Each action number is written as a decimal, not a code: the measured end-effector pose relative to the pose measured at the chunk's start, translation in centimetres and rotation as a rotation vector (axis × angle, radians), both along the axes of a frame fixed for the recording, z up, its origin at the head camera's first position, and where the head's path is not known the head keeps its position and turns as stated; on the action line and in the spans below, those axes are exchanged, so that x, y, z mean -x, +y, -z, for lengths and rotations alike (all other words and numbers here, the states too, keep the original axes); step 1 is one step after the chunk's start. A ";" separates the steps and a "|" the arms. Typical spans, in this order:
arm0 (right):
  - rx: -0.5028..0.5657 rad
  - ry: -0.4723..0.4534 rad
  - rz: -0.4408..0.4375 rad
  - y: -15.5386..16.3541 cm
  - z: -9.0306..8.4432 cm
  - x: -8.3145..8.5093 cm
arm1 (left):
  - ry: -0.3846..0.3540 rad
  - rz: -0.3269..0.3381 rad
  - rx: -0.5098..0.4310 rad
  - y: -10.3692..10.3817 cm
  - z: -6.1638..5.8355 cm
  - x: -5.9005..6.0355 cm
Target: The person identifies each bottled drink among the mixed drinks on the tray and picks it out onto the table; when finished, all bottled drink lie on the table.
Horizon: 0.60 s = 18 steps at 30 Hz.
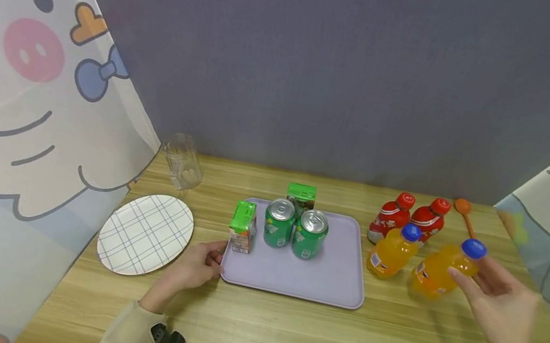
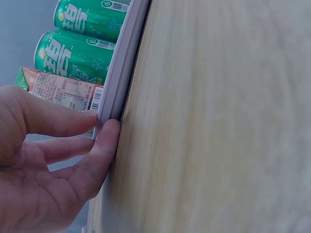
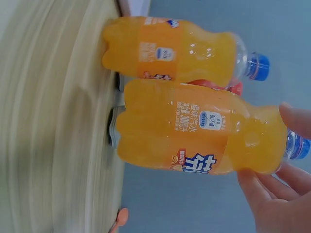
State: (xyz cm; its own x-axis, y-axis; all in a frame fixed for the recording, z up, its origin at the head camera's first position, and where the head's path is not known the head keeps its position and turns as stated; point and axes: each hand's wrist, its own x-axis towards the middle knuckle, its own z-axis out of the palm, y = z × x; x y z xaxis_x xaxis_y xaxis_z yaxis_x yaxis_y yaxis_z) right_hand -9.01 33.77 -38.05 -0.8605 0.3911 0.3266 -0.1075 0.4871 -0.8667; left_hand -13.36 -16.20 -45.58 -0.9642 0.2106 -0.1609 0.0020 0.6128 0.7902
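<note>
My left hand (image 1: 195,265) pinches the left rim of a pale purple tray (image 1: 290,277), thumb on top and a fingertip at the outer edge. On the tray stand two green soda cans (image 1: 278,228) and two juice cartons with green tops, one carton (image 1: 243,228) right by that hand. At the right, my right hand (image 1: 503,307) grips an orange soda bottle (image 3: 180,128) just below its blue cap, thumb on one side and fingers on the other. The bottle leans slightly, its base close over the table. A second orange soda bottle (image 1: 392,252) stands upright between it and the tray.
Two red bottles (image 1: 392,216) stand behind the orange ones. Further right lies an orange spoon (image 1: 464,207). To the left are a checked white plate (image 1: 146,235) and a clear glass (image 1: 183,165). A grey panel (image 1: 293,65) closes off the wooden table's back.
</note>
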 end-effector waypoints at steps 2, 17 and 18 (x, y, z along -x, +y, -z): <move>0.015 -0.007 0.001 0.1 0.1 0.3 | -0.001 0.000 0.005 0.0 0.0 0.0; -0.028 -0.043 0.015 -0.4 1.4 2.2 | -0.007 0.000 0.013 0.0 -0.1 -0.1; -0.022 -0.049 0.012 -0.4 1.7 2.3 | -0.007 0.000 0.013 0.0 -0.2 0.0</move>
